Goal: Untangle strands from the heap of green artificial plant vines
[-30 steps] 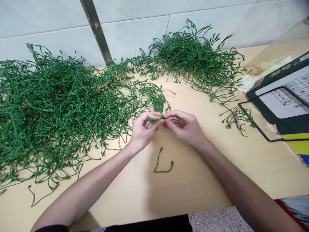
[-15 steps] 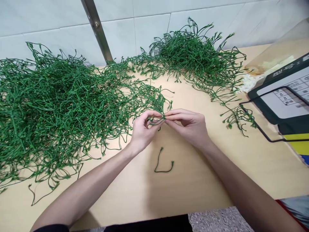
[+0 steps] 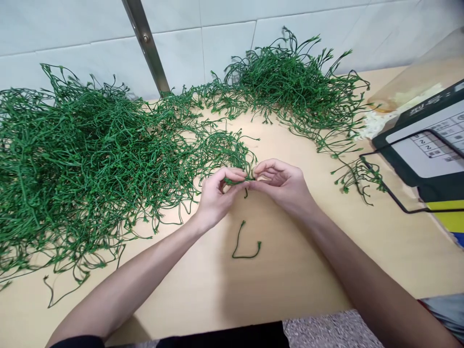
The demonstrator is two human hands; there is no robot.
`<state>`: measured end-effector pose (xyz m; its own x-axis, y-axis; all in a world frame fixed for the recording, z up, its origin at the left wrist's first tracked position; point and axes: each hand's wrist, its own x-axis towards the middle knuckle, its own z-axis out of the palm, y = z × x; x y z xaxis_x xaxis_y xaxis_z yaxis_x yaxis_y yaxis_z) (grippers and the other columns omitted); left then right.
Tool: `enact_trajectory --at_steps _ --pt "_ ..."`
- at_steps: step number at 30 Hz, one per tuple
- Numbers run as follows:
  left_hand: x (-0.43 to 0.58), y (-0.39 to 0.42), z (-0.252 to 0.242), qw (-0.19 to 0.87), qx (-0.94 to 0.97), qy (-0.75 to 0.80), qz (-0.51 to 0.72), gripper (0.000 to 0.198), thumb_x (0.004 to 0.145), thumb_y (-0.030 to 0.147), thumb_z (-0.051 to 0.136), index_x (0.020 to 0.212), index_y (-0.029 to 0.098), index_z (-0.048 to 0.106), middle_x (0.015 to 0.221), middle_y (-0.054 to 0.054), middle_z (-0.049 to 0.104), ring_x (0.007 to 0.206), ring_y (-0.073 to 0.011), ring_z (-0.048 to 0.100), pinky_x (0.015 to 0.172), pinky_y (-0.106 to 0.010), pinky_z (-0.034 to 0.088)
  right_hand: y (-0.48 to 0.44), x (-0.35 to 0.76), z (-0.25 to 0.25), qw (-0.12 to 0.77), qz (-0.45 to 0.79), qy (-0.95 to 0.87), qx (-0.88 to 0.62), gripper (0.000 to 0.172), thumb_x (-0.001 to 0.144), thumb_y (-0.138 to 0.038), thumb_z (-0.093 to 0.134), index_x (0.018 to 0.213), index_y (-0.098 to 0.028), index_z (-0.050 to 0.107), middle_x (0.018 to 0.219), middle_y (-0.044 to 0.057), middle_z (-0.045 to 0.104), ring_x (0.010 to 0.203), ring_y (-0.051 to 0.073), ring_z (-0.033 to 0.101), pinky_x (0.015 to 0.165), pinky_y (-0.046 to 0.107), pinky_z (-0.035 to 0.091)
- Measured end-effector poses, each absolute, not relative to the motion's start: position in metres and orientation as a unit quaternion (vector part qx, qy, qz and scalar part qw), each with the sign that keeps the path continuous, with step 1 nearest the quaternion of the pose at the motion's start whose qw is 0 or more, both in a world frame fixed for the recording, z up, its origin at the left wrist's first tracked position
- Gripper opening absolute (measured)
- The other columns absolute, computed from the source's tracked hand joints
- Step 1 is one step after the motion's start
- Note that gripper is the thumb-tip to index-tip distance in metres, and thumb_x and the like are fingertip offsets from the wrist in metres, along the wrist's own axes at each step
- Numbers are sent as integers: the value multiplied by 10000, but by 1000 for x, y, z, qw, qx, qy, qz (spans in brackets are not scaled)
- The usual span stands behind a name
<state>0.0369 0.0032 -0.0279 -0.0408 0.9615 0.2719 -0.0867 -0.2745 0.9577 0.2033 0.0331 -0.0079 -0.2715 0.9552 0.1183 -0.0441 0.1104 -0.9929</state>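
Observation:
My left hand (image 3: 221, 195) pinches a few thin green plastic stems (image 3: 246, 193) between thumb and fingers. From the other side my right hand (image 3: 284, 186) meets it, its thumb against the stems and its curled index finger a little above. The fingertips partly hide the held pieces, so how many there are I cannot tell. Below the hands a single bent green stem (image 3: 246, 256) with small leafy ends lies on the table. Right behind the hands spreads the edge of a large tangled heap of green stems (image 3: 105, 150).
A second heap of stems (image 3: 286, 77) rests against the tiled wall (image 3: 224, 43). A small bunch (image 3: 358, 176) lies at right, beside a black wire frame (image 3: 398, 205) and a dark box with a white label (image 3: 435, 145). A metal post (image 3: 147, 43) stands behind the table (image 3: 290, 275).
My right hand's index finger has lifted and drawn slightly right, away from the left fingertips. The stem end below the fingers has shifted a little right.

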Motion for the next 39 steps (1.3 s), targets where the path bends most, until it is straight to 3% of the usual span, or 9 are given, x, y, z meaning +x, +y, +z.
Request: enact_trajectory --at_steps 5,10,16,21,28,34,39 --pt "38 3 -29 463 520 388 603 230 793 180 733 694 190 525 948 -53 741 1098 -197 660 1013 -396 486 33 203 -7 450 571 -573 -377 366 643 -388 868 895 -207 674 803 9 655 738 152 661 688 301 608" --pt "39 1 -25 476 510 400 595 232 813 205 717 716 187 508 1013 -76 737 1031 -192 685 929 -364 525 31 202 -6 460 534 -591 -392 275 692 -400 828 815 -194 693 832 32 695 692 151 667 666 307 591" --pt "41 0 -24 462 472 430 616 219 868 307 669 812 191 493 993 -64 719 881 -136 690 761 -267 564 31 203 -3 497 518 -557 -418 246 682 -357 837 789 -197 684 805 41 760 777 186 726 767 332 600" --pt "41 1 -21 483 434 422 632 323 839 420 692 871 204 454 1025 -47 694 753 -98 681 758 -290 603 33 203 -7 484 498 -576 -431 223 644 -350 863 710 -189 723 856 73 781 770 201 733 744 346 622" --pt "36 4 -17 500 463 405 609 273 804 445 722 879 187 676 1069 -78 690 981 -177 679 832 -295 605 31 201 -4 461 494 -599 -429 264 666 -391 852 782 -178 744 767 54 772 647 189 733 640 325 641" --pt "33 5 -15 475 473 434 602 174 759 333 775 862 195 753 971 -61 726 931 -178 690 837 -296 583 29 199 -7 461 480 -597 -448 220 704 -368 824 790 -176 759 695 33 745 590 177 711 629 327 643" --pt "33 5 -16 440 455 458 624 137 710 211 792 841 191 756 934 -55 735 919 -173 684 858 -298 563 29 199 -13 466 341 -708 -406 109 732 -298 801 802 -217 776 800 50 757 636 170 679 584 310 587"
